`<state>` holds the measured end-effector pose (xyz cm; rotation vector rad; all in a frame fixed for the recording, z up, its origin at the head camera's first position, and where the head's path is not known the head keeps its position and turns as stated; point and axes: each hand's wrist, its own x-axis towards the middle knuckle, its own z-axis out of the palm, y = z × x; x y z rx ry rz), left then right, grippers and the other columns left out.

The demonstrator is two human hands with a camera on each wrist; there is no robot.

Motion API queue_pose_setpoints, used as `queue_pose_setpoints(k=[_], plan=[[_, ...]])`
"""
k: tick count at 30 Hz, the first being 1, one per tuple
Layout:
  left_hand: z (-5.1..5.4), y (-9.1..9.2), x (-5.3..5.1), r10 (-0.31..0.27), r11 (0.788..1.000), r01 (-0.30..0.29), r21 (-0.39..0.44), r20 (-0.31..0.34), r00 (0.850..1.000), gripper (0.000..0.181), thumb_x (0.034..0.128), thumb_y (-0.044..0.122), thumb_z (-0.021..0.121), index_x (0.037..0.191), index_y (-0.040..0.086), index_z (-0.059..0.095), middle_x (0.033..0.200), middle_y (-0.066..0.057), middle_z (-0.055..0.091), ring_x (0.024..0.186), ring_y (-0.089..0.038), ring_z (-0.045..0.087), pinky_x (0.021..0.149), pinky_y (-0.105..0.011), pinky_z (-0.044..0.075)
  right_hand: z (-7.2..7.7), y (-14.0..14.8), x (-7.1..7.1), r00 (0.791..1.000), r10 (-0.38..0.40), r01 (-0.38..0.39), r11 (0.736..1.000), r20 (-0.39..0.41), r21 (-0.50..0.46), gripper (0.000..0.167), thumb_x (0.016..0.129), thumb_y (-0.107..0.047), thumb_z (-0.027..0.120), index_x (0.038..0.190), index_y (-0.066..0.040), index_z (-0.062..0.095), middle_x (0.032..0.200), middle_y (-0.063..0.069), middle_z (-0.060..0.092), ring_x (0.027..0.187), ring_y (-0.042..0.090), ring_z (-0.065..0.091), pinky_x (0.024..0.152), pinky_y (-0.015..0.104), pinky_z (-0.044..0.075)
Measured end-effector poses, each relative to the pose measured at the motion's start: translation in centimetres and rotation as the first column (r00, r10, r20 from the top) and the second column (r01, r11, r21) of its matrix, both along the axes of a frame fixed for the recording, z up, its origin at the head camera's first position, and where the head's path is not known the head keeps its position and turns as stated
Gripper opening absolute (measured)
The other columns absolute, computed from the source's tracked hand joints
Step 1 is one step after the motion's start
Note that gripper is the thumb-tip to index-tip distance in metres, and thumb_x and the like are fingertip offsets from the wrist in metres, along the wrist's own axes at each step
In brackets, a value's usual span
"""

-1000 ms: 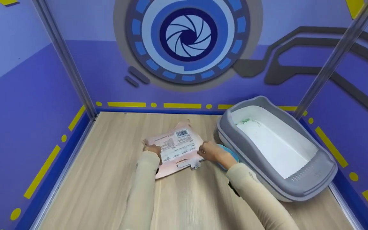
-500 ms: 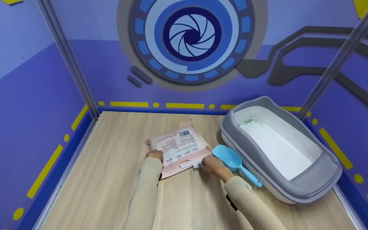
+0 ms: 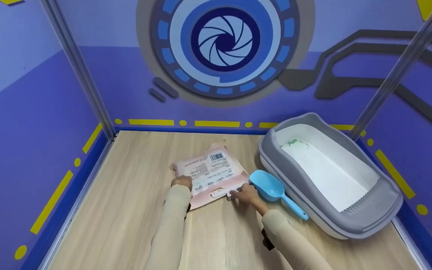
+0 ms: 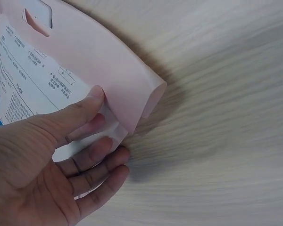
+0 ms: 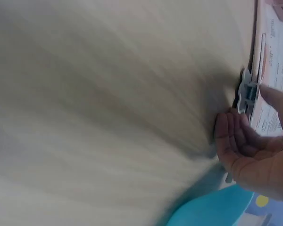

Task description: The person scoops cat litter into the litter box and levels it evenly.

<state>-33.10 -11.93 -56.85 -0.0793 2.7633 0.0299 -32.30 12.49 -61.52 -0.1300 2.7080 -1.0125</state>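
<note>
A pink bag (image 3: 212, 172) with a printed label, barcode and cut-out handle lies flat on the wooden table. My left hand (image 3: 182, 182) holds its left side. In the left wrist view the left thumb presses on the bag's face near a curled corner, with the fingers bent at the edge. A small clear clip (image 5: 247, 92) sits on the bag's near edge, beside the handle. My right hand (image 3: 246, 194) is at this clip, thumb against it and fingers curled close below, pinching it. The clip is mostly covered in the head view.
A blue scoop (image 3: 272, 187) lies just right of my right hand, its handle pointing toward me. Beyond it stands a grey and white litter tray (image 3: 369, 212) with some green bits inside. Blue and purple walls (image 3: 122, 82) enclose the table's back and sides.
My right hand has moved from the bag's right edge down and toward the clip, uncovering the blue scoop. The left hand keeps its place on the bag. The head view has shifted slightly.
</note>
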Motion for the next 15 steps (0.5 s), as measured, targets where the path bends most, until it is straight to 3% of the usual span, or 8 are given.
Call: queue_pose_setpoints(k=[2,3,5,7,9,13,15], plan=[[0.0,-0.2,-0.1,-0.012,1.000,0.012,0.015,-0.002,1.000,0.037,0.0780,0.016,0.089,0.108,0.002,0.073,0.105,-0.013,0.075,0.094,-0.021,0.070,0.084,-0.042,0.061,0.3,-0.2,0.0,0.995,-0.060,0.070,0.988,0.078,-0.136,0.025,0.094,-0.022,0.069,0.074,-0.009,0.061,0.062,-0.003,0.051,0.056,0.010,0.048,0.052,0.022,0.038],[0.1,-0.4,-0.1,-0.021,0.999,0.021,0.025,-0.004,1.000,0.036,0.0777,0.017,0.089,0.107,0.001,0.074,0.104,-0.014,0.075,0.092,-0.021,0.069,0.085,-0.042,0.060,0.4,-0.2,0.0,0.987,-0.086,0.116,0.966,0.135,-0.229,0.020,0.094,-0.020,0.068,0.080,-0.006,0.063,0.064,-0.002,0.056,0.057,0.009,0.053,0.053,0.021,0.043],[0.0,-0.8,0.0,-0.041,0.997,0.040,0.062,0.009,0.999,0.032,0.0802,0.018,0.087,0.104,0.000,0.074,0.102,-0.014,0.074,0.086,-0.020,0.065,0.085,-0.041,0.059,0.6,-0.2,0.0,0.956,-0.114,0.221,0.884,0.269,-0.411,0.016,0.095,-0.014,0.066,0.093,0.001,0.066,0.068,0.002,0.064,0.059,0.010,0.062,0.058,0.022,0.053],[-0.2,-1.5,0.1,-0.039,0.989,0.033,0.143,0.040,0.998,0.026,0.0846,0.018,0.083,0.101,0.000,0.073,0.098,-0.012,0.071,0.081,-0.019,0.059,0.083,-0.038,0.057,0.6,-0.2,0.0,0.914,-0.105,0.321,0.777,0.391,-0.541,0.017,0.098,-0.011,0.063,0.103,0.006,0.063,0.071,0.005,0.068,0.060,0.011,0.066,0.061,0.024,0.057],[-0.5,-2.3,0.1,-0.014,0.966,-0.011,0.259,0.095,0.995,0.021,0.0887,0.020,0.079,0.094,0.003,0.069,0.090,-0.008,0.065,0.078,-0.018,0.052,0.075,-0.033,0.052,0.5,-0.2,0.0,0.877,-0.081,0.391,0.694,0.474,-0.604,0.017,0.100,-0.009,0.059,0.106,0.006,0.061,0.071,0.006,0.068,0.060,0.010,0.066,0.061,0.022,0.056],[-0.7,-3.5,0.4,0.030,0.880,-0.126,0.457,0.211,0.977,0.027,0.0928,0.030,0.075,0.086,0.009,0.060,0.081,-0.002,0.052,0.077,-0.018,0.048,0.064,-0.030,0.038,0.3,-0.2,0.0,0.827,-0.058,0.475,0.604,0.559,-0.640,0.018,0.102,-0.016,0.060,0.099,0.002,0.062,0.067,0.002,0.064,0.058,0.005,0.058,0.058,0.017,0.050],[-0.5,-3.6,0.7,-0.019,0.884,-0.078,0.462,0.203,0.979,0.031,0.0932,0.036,0.073,0.089,0.008,0.061,0.082,-0.002,0.051,0.078,-0.019,0.048,0.065,-0.031,0.039,0.5,-0.3,-0.2,0.810,-0.074,0.517,0.558,0.582,-0.649,0.020,0.101,-0.020,0.063,0.095,-0.001,0.061,0.066,0.001,0.062,0.057,0.003,0.055,0.056,0.015,0.048]])
